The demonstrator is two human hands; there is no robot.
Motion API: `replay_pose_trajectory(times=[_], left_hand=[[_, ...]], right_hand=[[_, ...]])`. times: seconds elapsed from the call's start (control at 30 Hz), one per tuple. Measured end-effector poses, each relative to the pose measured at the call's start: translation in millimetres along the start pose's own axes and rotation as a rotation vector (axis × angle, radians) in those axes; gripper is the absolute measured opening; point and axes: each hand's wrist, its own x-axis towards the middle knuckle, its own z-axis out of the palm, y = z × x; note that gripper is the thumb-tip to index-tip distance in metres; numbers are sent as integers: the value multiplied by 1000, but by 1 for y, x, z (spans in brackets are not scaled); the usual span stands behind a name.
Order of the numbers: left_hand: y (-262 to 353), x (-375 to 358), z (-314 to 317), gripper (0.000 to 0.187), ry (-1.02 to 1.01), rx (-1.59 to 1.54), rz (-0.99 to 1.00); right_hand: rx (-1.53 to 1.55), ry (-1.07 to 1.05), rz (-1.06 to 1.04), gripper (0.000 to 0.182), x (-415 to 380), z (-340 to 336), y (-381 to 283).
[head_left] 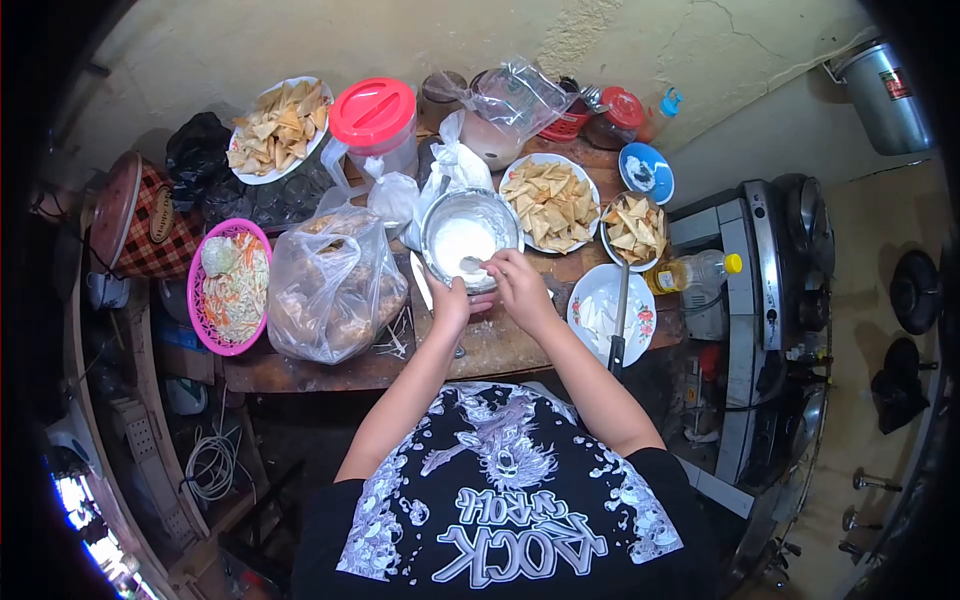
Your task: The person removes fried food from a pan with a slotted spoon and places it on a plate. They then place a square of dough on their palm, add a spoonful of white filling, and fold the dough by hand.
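Observation:
My left hand [454, 304] grips the near edge of a metal bowl [516, 222] with a white, flour-like mixture [462, 236] inside. Over the bowl's near right rim, the fingers of my right hand [517, 288] are pinched on a spoon [471, 264], its tip in the white mixture. Close behind stand white plastic bags [456, 168]. To the right of the bowl is a plate of folded, triangular pastry pieces [550, 203]. A knife [619, 318] rests across a floral plate [585, 335] near my right forearm.
On the left are a clear bag of brown food [335, 285] and a pink basket of shredded vegetables [233, 290]. A red-lidded jug [374, 115] and another pastry plate [280, 130] stand behind. An oil bottle [690, 272] lies right, near the stove [762, 262].

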Motion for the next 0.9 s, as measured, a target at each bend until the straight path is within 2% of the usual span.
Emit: replay_pose_trajectory(times=[0.1, 0.2, 0.3, 0.4, 0.43, 0.53, 0.57, 0.67, 0.7, 0.8, 0.83, 0.9], left_hand=[[4, -4, -4, 63, -55, 8, -81], [4, -4, -9, 64, -79, 6, -113], [10, -14, -9, 62, -31, 108, -139], [17, -28, -15, 66, -27, 168, -188], [15, -37, -15, 60, 30, 194, -144], [-4, -38, -32, 45, -152, 346, -90], [-15, -44, -31, 32, -156, 426, -81], [-37, -44, -20, 23, -383, 919, 467], [-21, -51, -2, 21, -437, 1026, 388], [-34, -35, 23, 23, -505, 1221, 790], [-36, -31, 32, 28, -535, 1315, 741], [-42, -24, 48, 32, -493, 1411, 818]], right_hand=[[14, 57, 29, 17, -1, -13, -11], [191, 157, 132, 21, -1, -17, -11], [385, 312, 238, 30, -3, -15, 7], [757, 495, 392, 31, -5, -20, 10], [840, 525, 489, 26, -4, -27, 5], [1072, 620, 640, 24, -2, -40, 8], [1139, 610, 644, 23, -3, -42, 16], [1287, 620, 745, 23, 1, -52, 13], [1323, 613, 766, 28, 3, -55, 11], [1345, 618, 847, 32, 9, -61, 7], [1356, 619, 861, 35, 10, -62, 8], [1323, 643, 904, 36, 13, -65, 6]])
